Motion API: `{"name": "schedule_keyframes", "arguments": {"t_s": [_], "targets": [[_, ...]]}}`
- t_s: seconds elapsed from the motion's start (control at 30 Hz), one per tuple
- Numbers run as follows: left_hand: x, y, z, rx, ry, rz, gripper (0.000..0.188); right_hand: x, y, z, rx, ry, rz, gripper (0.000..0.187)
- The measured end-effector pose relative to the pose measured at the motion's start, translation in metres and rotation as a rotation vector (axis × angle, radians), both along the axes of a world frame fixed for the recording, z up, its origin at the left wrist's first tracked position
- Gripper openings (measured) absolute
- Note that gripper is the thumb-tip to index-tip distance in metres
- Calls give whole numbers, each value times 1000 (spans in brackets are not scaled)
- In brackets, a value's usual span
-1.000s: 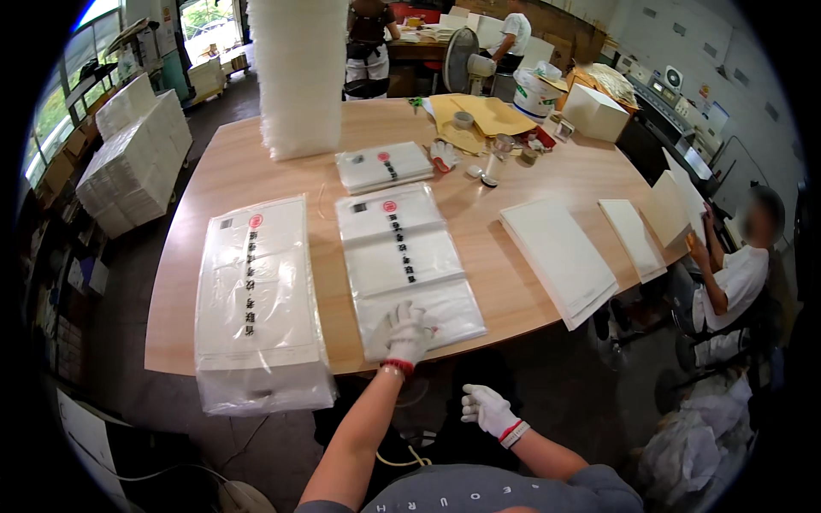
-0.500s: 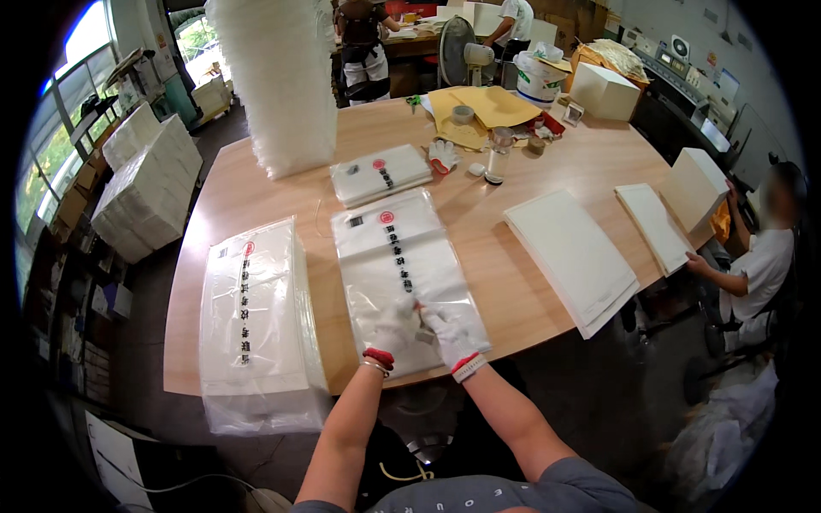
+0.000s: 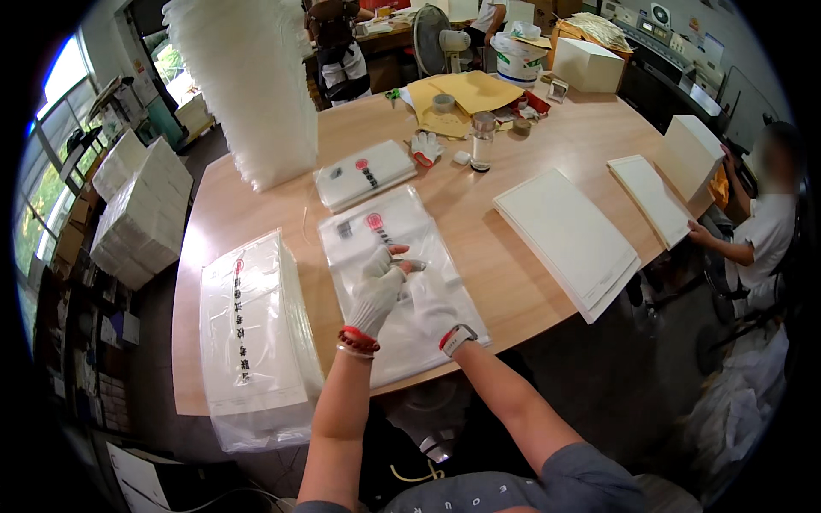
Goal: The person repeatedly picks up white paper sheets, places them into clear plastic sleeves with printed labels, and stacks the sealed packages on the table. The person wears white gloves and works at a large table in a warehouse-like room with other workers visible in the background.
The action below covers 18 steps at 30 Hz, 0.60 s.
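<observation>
Both my hands wear white knitted gloves and meet over a stack of clear plastic bags (image 3: 410,342) with dark print and a red round mark. Bare fingertips show on my left hand (image 3: 376,291); its index finger points right and its thumb bends in beside it. At that thumb is a small greyish thing (image 3: 417,265), too unclear to name. My right hand (image 3: 434,303) is close beside the left, above the bags, its fingers smeared by motion. A folded pile of similar bags (image 3: 363,175) lies just beyond, and a taller stack of bags (image 3: 248,333) stands to the left.
White sheets lie in a stack (image 3: 560,239) at right, near a seated person (image 3: 765,231) who touches a thinner stack (image 3: 646,201). A tall white pile (image 3: 248,94) rises at far left. A glass jar (image 3: 482,144), loose glove (image 3: 426,149) and yellow envelopes (image 3: 470,90) are toward the back.
My hands have moved up the bag stack, away from me, with the left now farther forward than the right. The view has shifted slightly.
</observation>
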State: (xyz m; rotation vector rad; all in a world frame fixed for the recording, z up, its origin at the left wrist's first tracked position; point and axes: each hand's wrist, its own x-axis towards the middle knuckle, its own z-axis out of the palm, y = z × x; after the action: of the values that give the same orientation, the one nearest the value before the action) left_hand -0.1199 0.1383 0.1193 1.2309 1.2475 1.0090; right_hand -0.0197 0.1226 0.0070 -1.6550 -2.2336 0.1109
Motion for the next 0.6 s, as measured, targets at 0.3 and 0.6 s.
{"name": "schedule_keyframes", "arguments": {"t_s": [0.3, 0.6], "targets": [[-5, -59, -32, 280, 561, -14, 53, 93, -102, 12, -393, 773, 525, 23], [-10, -122, -1, 777, 913, 179, 57, 350, -58, 5, 207, -263, -109, 67]]}}
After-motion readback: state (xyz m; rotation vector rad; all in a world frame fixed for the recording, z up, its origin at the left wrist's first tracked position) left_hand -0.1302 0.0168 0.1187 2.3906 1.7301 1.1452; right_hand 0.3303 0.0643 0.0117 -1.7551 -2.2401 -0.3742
